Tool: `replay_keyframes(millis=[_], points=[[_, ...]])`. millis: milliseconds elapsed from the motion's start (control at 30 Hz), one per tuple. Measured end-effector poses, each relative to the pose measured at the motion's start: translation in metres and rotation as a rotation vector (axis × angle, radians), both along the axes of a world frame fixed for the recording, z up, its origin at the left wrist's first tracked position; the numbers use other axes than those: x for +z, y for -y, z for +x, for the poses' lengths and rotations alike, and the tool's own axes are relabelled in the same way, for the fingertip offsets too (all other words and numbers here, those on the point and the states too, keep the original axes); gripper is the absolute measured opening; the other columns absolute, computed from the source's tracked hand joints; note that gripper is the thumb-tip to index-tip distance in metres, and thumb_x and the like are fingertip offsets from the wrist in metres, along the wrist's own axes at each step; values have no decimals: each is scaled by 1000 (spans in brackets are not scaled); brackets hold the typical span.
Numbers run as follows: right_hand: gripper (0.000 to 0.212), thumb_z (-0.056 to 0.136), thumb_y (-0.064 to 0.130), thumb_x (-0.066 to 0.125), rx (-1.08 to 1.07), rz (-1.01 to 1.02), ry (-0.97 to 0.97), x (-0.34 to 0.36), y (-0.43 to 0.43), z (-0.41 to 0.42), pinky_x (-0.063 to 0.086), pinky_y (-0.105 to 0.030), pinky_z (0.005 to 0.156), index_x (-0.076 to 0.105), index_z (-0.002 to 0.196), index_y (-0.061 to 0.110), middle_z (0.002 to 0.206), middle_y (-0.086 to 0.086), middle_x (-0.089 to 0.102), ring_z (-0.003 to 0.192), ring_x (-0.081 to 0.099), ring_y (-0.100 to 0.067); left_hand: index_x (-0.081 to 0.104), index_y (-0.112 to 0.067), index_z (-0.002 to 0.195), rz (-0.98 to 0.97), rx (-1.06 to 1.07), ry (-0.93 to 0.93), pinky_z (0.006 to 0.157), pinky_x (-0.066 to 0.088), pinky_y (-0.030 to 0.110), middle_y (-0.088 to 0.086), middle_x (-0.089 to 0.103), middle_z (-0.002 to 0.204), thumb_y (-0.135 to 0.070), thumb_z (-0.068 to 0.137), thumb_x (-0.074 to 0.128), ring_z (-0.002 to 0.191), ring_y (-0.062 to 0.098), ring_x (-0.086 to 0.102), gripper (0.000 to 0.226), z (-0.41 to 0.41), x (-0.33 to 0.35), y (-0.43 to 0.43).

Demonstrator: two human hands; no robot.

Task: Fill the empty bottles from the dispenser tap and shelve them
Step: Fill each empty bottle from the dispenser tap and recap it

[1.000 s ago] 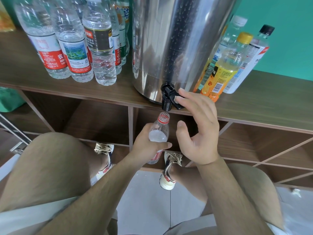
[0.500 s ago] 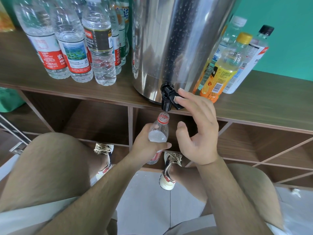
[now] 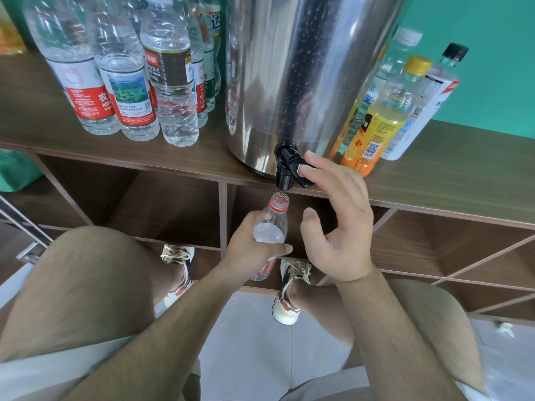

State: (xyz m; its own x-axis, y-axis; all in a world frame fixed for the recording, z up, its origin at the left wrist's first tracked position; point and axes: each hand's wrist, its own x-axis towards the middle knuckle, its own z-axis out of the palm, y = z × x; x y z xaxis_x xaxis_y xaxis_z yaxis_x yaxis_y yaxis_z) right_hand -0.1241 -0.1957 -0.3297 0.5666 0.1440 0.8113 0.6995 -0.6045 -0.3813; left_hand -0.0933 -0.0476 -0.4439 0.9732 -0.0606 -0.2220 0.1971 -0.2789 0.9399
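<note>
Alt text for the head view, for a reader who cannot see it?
The left hand holds an uncapped bottle under the black tap of a steel dispenser while the right hand presses its lever. Other bottles stand beside it on the wooden shelf.

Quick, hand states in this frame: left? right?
Left hand: closed around the small bottle under the tap.
Right hand: open, straight fingers pressing the lever, holding nothing.

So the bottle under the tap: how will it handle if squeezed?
The bottle looks like thin clear plastic, so probably squashy. Uncapped, with water near the shoulder, a hard squeeze from the left hand would likely spill it. Nearly full, probably heavy for its size.
</note>
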Motion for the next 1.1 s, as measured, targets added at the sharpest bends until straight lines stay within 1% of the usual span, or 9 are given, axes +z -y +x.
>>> replay_keyframes(millis=[167, 300, 433, 633, 733, 833, 933, 1033, 1100], points=[[53, 70, -9, 61, 1, 5, 0, 0, 0, 0, 40, -38, 112, 70, 123, -5, 138, -18, 65, 127, 60, -30, 47, -40, 132, -19, 4, -5, 89, 51, 31, -16, 60, 117, -39, 72, 93, 109, 14, 61, 76, 0, 0, 0], [54, 70, -9, 61, 2, 7, -1, 0, 0, 0, 40, -38, 112, 70, 123, -5, 138, -17, 64, 127, 60, -30, 47, -39, 132, -19, 2, -6, 89, 50, 31, -16, 60, 117, -38, 72, 94, 108, 13, 60, 76, -1, 0, 0], [54, 70, -9, 61, 1, 5, -3, 0, 1, -1, 40, -37, 112, 70, 123, -5, 138, -17, 64, 128, 60, -29, 47, -41, 131, -15, 6, -7, 81, 47, 25, -18, 59, 115, -39, 72, 94, 106, 12, 60, 76, -1, 1, 0], [54, 71, -8, 60, 6, 5, -7, 1, 0, -1, 40, -38, 112, 70, 124, -4, 138, -17, 64, 127, 59, -29, 48, -39, 132, -30, -2, -2, 85, 50, 27, -15, 60, 118, -38, 71, 94, 109, 14, 61, 76, -1, 0, 0], [52, 73, -5, 59, 11, 5, -9, 0, 1, -1, 40, -38, 112, 69, 124, -4, 139, -17, 64, 129, 59, -27, 47, -39, 133, -26, -5, 5, 81, 48, 25, -15, 60, 118, -36, 72, 94, 109, 13, 60, 77, -1, 1, 0], [53, 72, -6, 60, 11, 6, -13, 0, 1, -1, 40, -37, 113, 69, 124, -4, 139, -17, 64, 129, 59, -28, 47, -39, 133, -29, 1, 0, 84, 47, 26, -15, 60, 119, -36, 72, 94, 109, 13, 60, 77, -1, 1, 0], [52, 73, -5, 60, 12, 6, -14, 0, 1, -1, 41, -38, 113, 69, 124, -4, 139, -17, 64, 129, 59, -28, 47, -39, 133, -28, -4, -2, 82, 46, 25, -16, 59, 119, -35, 73, 94, 108, 12, 59, 77, -2, 2, 0], [52, 73, -5, 60, 12, 3, -11, 0, 1, -1, 41, -38, 112, 69, 124, -5, 139, -17, 64, 129, 59, -29, 46, -38, 134, -21, -1, -1, 88, 46, 28, -15, 59, 120, -35, 74, 93, 109, 13, 59, 76, -2, 3, 0], [53, 72, -7, 60, 10, 4, -12, 0, 1, -1, 41, -38, 112, 69, 124, -5, 139, -17, 64, 129, 59, -28, 46, -38, 133, -23, 1, -3, 88, 46, 29, -15, 59, 120, -36, 74, 93, 110, 14, 59, 76, -1, 3, 0]])
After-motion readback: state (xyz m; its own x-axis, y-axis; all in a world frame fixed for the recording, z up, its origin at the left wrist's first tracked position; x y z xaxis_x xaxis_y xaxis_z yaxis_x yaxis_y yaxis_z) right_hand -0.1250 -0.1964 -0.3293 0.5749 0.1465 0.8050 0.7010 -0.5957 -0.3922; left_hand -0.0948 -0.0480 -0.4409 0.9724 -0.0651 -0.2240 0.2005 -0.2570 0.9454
